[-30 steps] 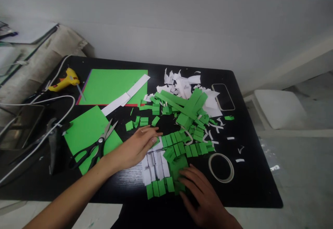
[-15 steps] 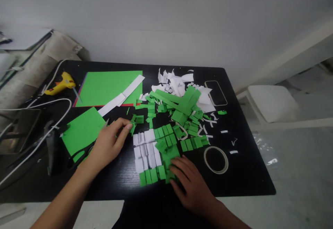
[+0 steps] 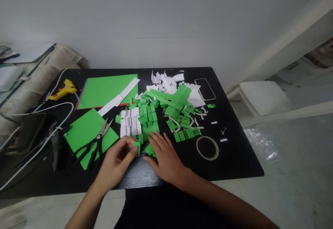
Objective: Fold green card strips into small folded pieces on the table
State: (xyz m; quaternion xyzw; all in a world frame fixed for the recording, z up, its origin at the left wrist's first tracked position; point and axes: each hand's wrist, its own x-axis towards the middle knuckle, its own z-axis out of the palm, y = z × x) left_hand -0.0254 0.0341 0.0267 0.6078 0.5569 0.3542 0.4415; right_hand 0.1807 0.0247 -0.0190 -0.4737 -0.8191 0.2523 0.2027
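Note:
My left hand (image 3: 118, 161) pinches a small folded green paper piece (image 3: 137, 145) between thumb and fingers, at the near edge of a green paper base (image 3: 150, 130). Rows of folded white paper pieces (image 3: 130, 121) cover the left of that base, with folded green pieces (image 3: 148, 113) at its far right. My right hand (image 3: 165, 158) lies with fingers stretched out, its fingertips on the base's near right edge. Below those fingers sit loose green pieces (image 3: 150, 150), partly hidden by the hand.
Black-handled scissors (image 3: 98, 142) lie on a green sheet (image 3: 87, 126) at left. Behind are a yellow glue gun (image 3: 63, 89) and stacked coloured sheets (image 3: 109, 86). Paper scraps (image 3: 177, 100), a tape ring (image 3: 207, 148) and a phone-shaped frame (image 3: 205, 89) lie to the right.
The base with the folded pieces has shifted away from me and leftward. My left hand has come to its near edge with a green piece, uncovering the scissors. My right hand has moved left.

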